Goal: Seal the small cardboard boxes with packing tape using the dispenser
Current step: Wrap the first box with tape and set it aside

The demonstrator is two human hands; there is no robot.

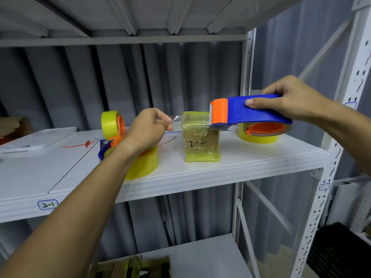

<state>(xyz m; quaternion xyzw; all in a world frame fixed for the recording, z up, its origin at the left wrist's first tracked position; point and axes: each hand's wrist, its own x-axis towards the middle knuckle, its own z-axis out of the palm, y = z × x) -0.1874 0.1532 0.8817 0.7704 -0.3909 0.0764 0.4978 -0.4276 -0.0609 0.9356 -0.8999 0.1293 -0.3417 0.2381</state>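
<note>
Fingers point(167, 120) pinching glossy clear tape point(177, 118), blocky plastic dispenser point(249, 111)

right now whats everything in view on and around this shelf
cardboard box: one, brown under yellowish tape, marked 2-2, shelf middle
tape dispenser: one, blue and orange with yellow roll, above shelf right
tape strip: one, clear, stretched over box
spare dispensers: two, yellow rolls, shelf left
zip tie: one, red, shelf left
shelf: white, labelled 2-1
left hand: pinches tape strip
right hand: grips tape dispenser
</note>
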